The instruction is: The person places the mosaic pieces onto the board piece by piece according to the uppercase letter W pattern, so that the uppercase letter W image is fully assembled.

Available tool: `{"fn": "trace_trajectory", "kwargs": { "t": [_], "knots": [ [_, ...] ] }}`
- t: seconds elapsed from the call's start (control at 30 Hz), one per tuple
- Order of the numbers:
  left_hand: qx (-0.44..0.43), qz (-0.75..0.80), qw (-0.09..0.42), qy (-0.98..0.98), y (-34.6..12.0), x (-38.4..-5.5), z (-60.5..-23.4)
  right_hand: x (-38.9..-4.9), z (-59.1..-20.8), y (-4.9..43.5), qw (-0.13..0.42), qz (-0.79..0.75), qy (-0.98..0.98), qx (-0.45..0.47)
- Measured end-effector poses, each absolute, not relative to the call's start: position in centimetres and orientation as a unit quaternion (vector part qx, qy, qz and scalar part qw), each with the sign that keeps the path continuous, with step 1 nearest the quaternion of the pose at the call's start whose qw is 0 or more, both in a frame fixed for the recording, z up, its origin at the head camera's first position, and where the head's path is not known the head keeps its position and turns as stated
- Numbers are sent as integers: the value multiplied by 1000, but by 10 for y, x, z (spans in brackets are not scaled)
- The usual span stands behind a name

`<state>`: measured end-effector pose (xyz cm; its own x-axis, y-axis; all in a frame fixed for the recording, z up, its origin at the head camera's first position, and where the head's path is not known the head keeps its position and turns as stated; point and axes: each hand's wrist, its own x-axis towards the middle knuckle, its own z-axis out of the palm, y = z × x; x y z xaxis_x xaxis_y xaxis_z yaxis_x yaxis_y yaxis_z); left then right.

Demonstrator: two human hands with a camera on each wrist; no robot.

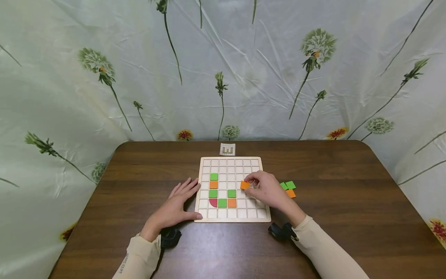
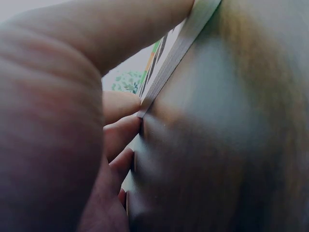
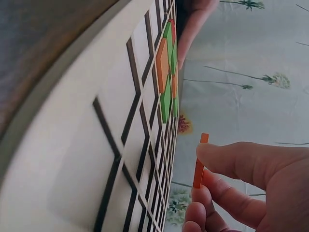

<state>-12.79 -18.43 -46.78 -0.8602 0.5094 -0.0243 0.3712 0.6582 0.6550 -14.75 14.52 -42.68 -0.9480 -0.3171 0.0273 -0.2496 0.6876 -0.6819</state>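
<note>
A pale wooden grid board (image 1: 205, 213) lies on the table. My left hand (image 1: 175, 207) rests along its left edge with fingers spread, thumb at the near left corner; in the left wrist view the fingertips (image 2: 128, 126) touch the board's side. Between thumb and fingers my right hand (image 1: 266, 189) pinches an orange square tile (image 1: 244, 185), held above the board's right half. The right wrist view shows this tile (image 3: 201, 162) edge-on, off the grid. Set in the cells are several green tiles (image 1: 222, 203), orange tiles (image 1: 213, 185) and a red quarter-round tile (image 1: 213, 202).
Loose green tiles (image 1: 290, 185) and an orange tile (image 1: 290, 193) lie right of the board, partly behind my right hand. A small pattern card (image 1: 227, 149) is beyond the board's far edge. The brown table (image 1: 139, 166) meets a flower-print curtain (image 1: 265, 85) at the back.
</note>
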Motion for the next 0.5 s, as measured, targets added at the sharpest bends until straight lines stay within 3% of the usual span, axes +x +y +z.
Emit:
{"fn": "trace_trajectory", "kwargs": {
  "t": [0.5],
  "knots": [
    [246,330,102,906,-185,-129,-468,-162,-428,127,71,-336,924,-168]
  ]
}}
